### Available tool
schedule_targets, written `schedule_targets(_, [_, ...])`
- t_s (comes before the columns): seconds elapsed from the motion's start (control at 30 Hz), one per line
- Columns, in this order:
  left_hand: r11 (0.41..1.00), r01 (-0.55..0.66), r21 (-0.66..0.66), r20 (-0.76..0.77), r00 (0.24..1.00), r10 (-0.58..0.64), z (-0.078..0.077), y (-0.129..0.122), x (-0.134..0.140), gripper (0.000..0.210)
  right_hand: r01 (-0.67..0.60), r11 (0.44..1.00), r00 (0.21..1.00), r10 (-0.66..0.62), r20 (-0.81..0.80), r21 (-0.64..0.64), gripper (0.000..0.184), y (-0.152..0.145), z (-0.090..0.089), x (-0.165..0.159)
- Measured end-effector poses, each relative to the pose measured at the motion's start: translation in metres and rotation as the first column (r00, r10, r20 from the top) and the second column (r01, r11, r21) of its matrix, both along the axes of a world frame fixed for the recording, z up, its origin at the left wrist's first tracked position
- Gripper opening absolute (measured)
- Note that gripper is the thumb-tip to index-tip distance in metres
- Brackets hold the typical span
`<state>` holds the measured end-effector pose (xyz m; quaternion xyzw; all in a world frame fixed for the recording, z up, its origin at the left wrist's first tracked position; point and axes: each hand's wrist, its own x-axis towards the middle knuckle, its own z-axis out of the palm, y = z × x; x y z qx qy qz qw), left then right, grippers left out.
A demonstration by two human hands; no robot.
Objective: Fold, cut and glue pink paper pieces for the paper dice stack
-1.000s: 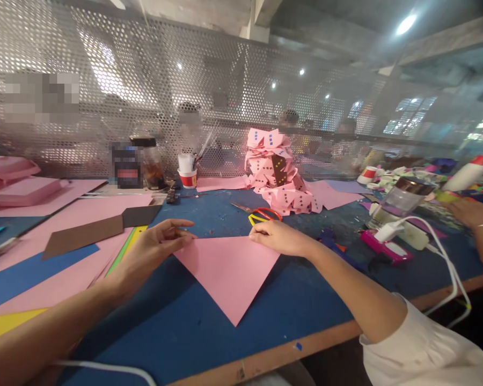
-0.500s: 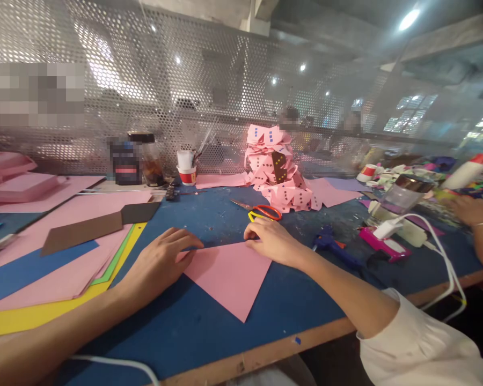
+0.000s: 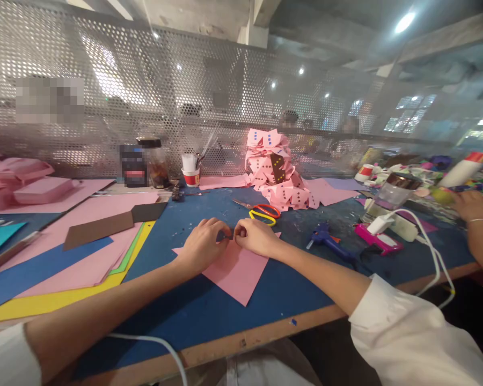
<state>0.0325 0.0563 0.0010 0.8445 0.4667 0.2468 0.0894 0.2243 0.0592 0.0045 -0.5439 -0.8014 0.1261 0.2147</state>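
Note:
A sheet of pink paper [image 3: 243, 276] lies on the blue table, its lower corner pointing toward me. Over the paper's far part, my left hand [image 3: 205, 244] is closed, thumb and fingers pinched near the middle of the far edge. My right hand [image 3: 257, 237] pinches right beside it, the fingertips of both hands almost meeting. The hands partly hide the paper's far edge. Just beyond my right hand rest scissors [image 3: 265, 213] with red and yellow handles.
Colored paper sheets [image 3: 64, 279] are stacked at left. Behind stands a pink paper model [image 3: 273, 171] with dotted pieces. A blue glue gun [image 3: 332, 244], pink power socket [image 3: 378, 240] with white cables and a clear jar [image 3: 390, 195] are at right. Another person's hand [image 3: 477, 206] is at far right.
Both hands have come together from the paper's two sides to the middle of its far edge. Their fingers have drawn in to a pinch. The camera view has shifted slightly.

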Motion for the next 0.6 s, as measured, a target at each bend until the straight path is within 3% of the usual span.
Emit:
schedule_targets(0.27, [0.999,-0.033,-0.017,0.046,0.998,0.034,-0.019,0.017,0.007,0.021,0.021,0.997,0.999,-0.024,-0.037,-0.074,0.01,0.005,0.0,0.002])
schedule_targets(0.6, [0.999,-0.038,-0.033,0.071,0.997,0.04,-0.022,0.019,0.006,0.017,0.028,0.993,0.999,-0.032,-0.036,-0.114,0.015,0.004,0.004,0.009])
